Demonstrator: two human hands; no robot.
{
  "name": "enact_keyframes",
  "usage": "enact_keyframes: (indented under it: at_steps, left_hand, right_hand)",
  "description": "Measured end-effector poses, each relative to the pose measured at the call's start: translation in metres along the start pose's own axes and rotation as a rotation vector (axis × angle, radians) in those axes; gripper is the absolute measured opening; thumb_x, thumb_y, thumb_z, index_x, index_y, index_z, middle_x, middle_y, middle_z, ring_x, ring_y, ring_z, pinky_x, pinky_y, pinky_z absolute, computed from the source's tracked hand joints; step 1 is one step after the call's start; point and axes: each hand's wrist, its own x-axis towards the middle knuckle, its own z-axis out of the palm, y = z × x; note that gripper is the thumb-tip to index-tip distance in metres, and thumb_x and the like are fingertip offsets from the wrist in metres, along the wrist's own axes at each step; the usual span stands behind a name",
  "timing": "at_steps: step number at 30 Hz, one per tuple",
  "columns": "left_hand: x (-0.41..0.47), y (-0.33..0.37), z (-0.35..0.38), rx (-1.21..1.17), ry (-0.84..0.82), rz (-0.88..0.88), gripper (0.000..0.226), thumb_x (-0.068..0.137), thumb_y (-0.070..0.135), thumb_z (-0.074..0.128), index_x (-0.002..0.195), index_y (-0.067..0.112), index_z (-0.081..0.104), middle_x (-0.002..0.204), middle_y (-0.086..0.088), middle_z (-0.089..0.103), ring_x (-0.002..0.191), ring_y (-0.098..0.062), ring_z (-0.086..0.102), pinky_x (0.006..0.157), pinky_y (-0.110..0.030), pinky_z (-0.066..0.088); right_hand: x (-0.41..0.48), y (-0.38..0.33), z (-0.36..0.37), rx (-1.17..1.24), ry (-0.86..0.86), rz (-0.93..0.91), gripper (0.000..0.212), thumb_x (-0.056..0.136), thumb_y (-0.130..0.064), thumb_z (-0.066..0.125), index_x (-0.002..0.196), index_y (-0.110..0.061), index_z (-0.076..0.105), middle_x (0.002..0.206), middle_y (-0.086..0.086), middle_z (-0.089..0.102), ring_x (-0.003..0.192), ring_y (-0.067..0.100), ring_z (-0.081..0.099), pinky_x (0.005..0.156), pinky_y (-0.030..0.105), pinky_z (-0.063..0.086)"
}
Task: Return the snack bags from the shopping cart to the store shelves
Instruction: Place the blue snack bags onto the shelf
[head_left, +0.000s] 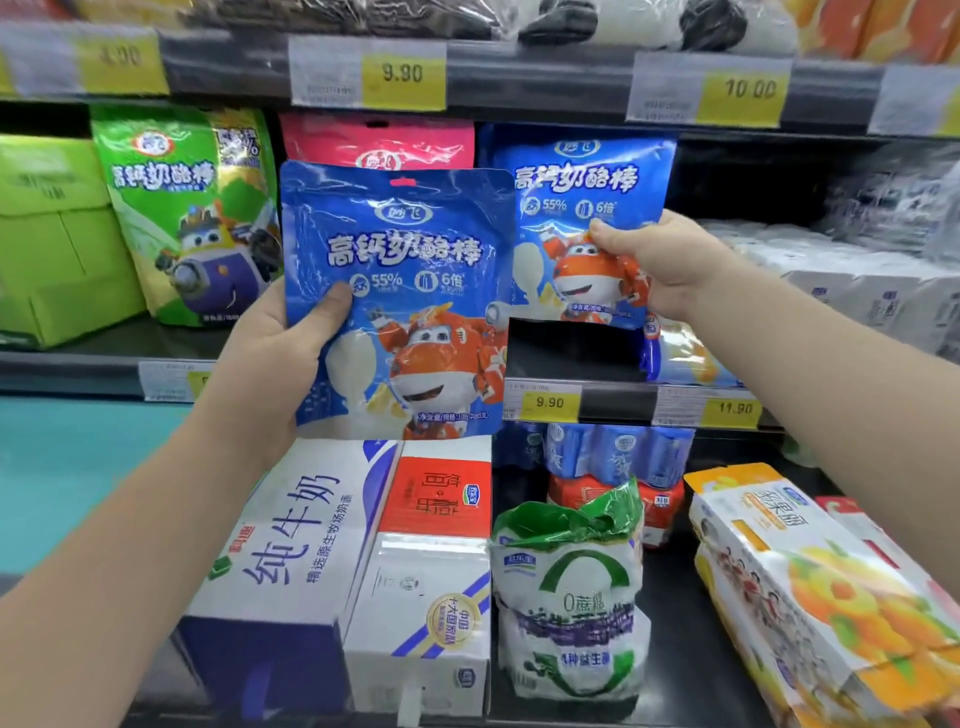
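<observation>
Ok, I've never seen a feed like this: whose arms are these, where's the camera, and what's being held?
No machine here: one camera worn on a person's head looks down at their own bare arms. The left hand grips a blue snack bag in front of the shelves. The right hand pinches the edge of a second, matching blue bag at the middle shelf, beside a pink bag and a green bag. Milk cartons stand on the shelf below.

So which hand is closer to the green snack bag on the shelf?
Left. The left hand, gripping a blue bag, is just right of and below the green bag. The right hand pinches a second blue bag much farther right.
</observation>
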Motion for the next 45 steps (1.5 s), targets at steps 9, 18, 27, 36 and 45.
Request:
enact_keyframes:
  at_steps: [9, 18, 27, 36, 45]
  left_hand:
    - [0.001, -0.006, 0.005, 0.003, -0.015, -0.017, 0.023, 0.095, 0.034, 0.059, 0.118, 0.028, 0.062, 0.109, -0.001, 0.075, 0.092, -0.025, 0.074, 0.077, -0.049, 0.060]
    - [-0.005, -0.011, 0.007, 0.041, -0.029, -0.017, 0.016, 0.087, 0.039, 0.061, 0.102, 0.036, 0.064, 0.101, 0.004, 0.077, 0.085, -0.021, 0.075, 0.070, -0.044, 0.061]
    - [-0.013, -0.009, 0.011, 0.025, -0.021, -0.024, 0.017, 0.089, 0.039, 0.061, 0.106, 0.034, 0.065, 0.106, 0.001, 0.076, 0.093, -0.025, 0.074, 0.083, -0.052, 0.057]
    - [-0.020, -0.007, 0.021, 0.052, -0.031, -0.043, 0.015, 0.096, 0.035, 0.060, 0.110, 0.032, 0.064, 0.109, 0.000, 0.075, 0.098, -0.028, 0.072, 0.089, -0.059, 0.055]
    - [-0.014, -0.007, 0.052, 0.047, -0.113, -0.047, 0.010, 0.098, 0.032, 0.059, 0.106, 0.034, 0.065, 0.106, 0.002, 0.076, 0.096, -0.025, 0.073, 0.088, -0.055, 0.056]
  right_hand:
    - [0.038, 0.011, 0.018, -0.084, 0.079, -0.033, 0.039, 0.087, -0.011, 0.079, 0.123, -0.011, 0.064, 0.115, 0.006, 0.075, 0.099, 0.024, 0.075, 0.085, 0.047, 0.062]
    - [0.032, 0.009, 0.010, -0.492, 0.086, -0.117, 0.059, 0.074, -0.027, 0.091, 0.125, -0.016, 0.064, 0.118, -0.003, 0.073, 0.104, 0.015, 0.071, 0.093, 0.036, 0.058]
    - [0.009, -0.005, -0.007, -0.755, -0.007, -0.072, 0.072, 0.064, -0.036, 0.096, 0.128, -0.023, 0.064, 0.123, -0.006, 0.071, 0.111, 0.015, 0.066, 0.095, 0.034, 0.053]
    - [-0.014, -0.002, -0.007, -0.807, 0.176, -0.095, 0.077, 0.072, -0.038, 0.090, 0.130, -0.012, 0.047, 0.130, 0.002, 0.061, 0.119, 0.020, 0.060, 0.094, 0.037, 0.054]
    - [-0.050, 0.004, -0.027, -0.720, 0.195, -0.188, 0.066, 0.083, -0.039, 0.082, 0.132, -0.012, 0.047, 0.127, 0.003, 0.058, 0.114, 0.017, 0.059, 0.091, 0.033, 0.053]
